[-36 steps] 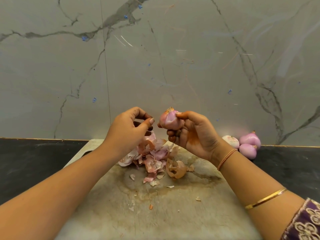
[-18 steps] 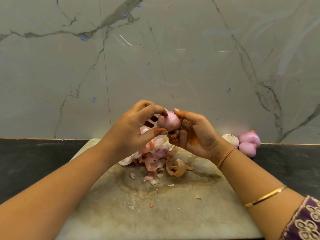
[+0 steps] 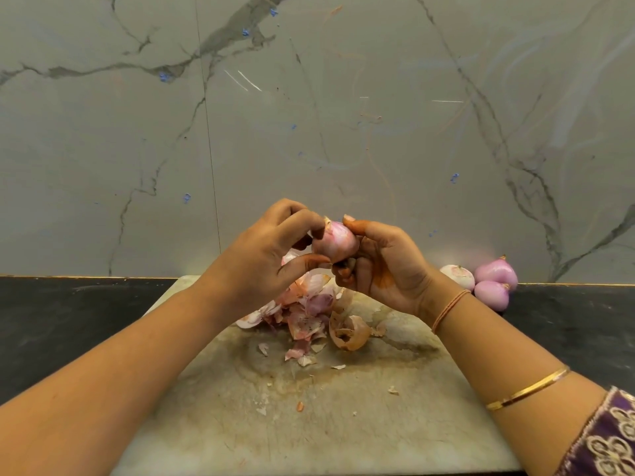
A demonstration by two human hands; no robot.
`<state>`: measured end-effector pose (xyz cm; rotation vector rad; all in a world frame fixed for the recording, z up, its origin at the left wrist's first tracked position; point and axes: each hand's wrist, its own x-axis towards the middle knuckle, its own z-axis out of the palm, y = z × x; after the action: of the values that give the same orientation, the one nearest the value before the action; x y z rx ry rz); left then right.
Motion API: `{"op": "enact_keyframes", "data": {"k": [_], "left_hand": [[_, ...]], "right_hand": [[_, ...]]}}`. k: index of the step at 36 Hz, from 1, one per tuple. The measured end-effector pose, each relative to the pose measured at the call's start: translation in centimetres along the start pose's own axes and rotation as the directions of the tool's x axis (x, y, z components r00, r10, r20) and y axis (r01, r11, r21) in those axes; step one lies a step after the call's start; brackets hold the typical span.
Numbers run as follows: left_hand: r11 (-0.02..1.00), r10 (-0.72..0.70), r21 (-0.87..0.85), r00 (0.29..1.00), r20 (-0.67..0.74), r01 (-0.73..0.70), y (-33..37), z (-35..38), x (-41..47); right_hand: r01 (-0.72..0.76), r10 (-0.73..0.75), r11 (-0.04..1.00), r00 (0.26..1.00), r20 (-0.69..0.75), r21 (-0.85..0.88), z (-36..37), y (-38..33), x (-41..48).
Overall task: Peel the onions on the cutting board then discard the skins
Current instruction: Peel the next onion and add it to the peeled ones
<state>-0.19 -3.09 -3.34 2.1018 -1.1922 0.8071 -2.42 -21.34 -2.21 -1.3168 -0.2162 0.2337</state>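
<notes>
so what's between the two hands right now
One pink onion, seen in the head view. The right hand grips it and the left hand pinches it near the top, above the pile of skins.
</notes>
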Motion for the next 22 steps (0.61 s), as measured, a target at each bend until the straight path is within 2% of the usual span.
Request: {"op": "enact_keyframes", "data": {"k": [5,14,18,22], "left_hand": [[1.000,-0.017,0.018,1.000,0.018,0.016,0.10,-0.07,-0.04],[0.992,0.065,0.114,0.998,-0.026,-0.061,-0.28,0.18,-0.04],[0.999,0.027,0.030,0.999,-0.038,-0.026,0.01,0.11,-0.05],[0.993,0.049,0.109,0.998,-0.027,-0.046,0.09,0.16,-0.09]], "right_hand": [[-0.003,0.003,1.000,1.000,-0.001,-0.018,-0.05,0.10,0.01],[-0.009,0.009,1.000,1.000,0.002,0.024,0.09,-0.10,-0.14],[-0.003,0.003,1.000,1.000,-0.003,0.018,0.16,-0.14,-0.12],[-0.003,0.003,1.000,1.000,-0.004,0.007,0.14,-0.12,-0.19]]}}
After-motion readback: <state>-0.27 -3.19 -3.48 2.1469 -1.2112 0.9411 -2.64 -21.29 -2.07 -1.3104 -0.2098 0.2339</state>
